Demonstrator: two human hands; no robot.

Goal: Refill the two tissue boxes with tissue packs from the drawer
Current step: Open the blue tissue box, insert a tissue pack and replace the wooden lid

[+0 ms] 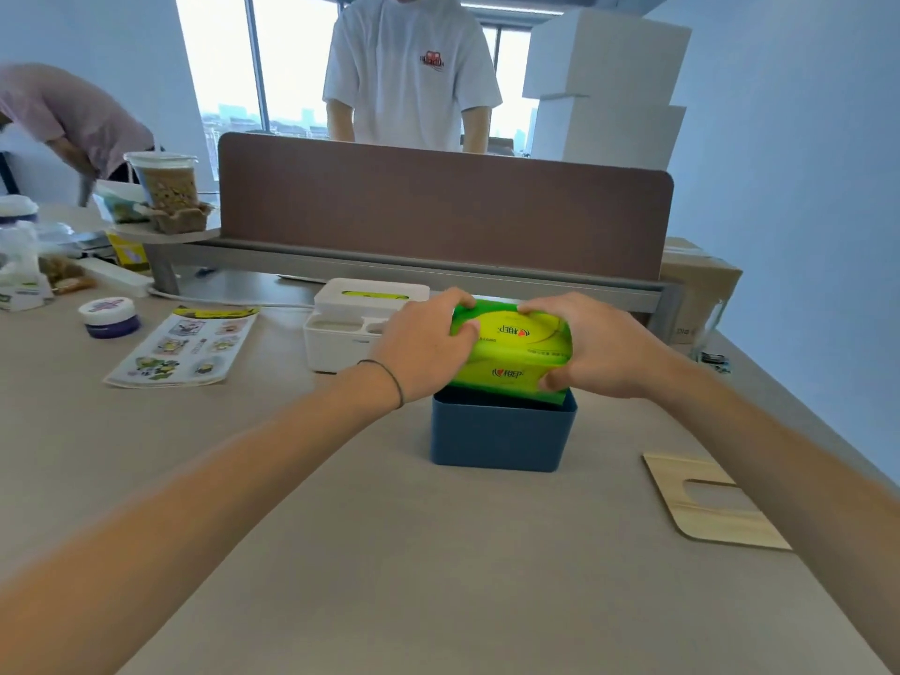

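A green tissue pack (516, 350) is tilted over the open top of a dark blue tissue box (501, 438), its lower edge inside the rim. My left hand (423, 345) grips the pack's left end and my right hand (591, 345) grips its right end. Behind and to the left stands a white tissue box (341, 328) with green showing through its lid slot. The blue box's wooden lid (706, 504), with a slot, lies flat on the desk at the right.
A sticker sheet (182, 348) and a small purple jar (109, 316) lie on the desk at left. A brown divider panel (438, 207) runs across the back, with a person standing behind it. Cups and clutter sit far left; a cardboard box (696, 289) far right.
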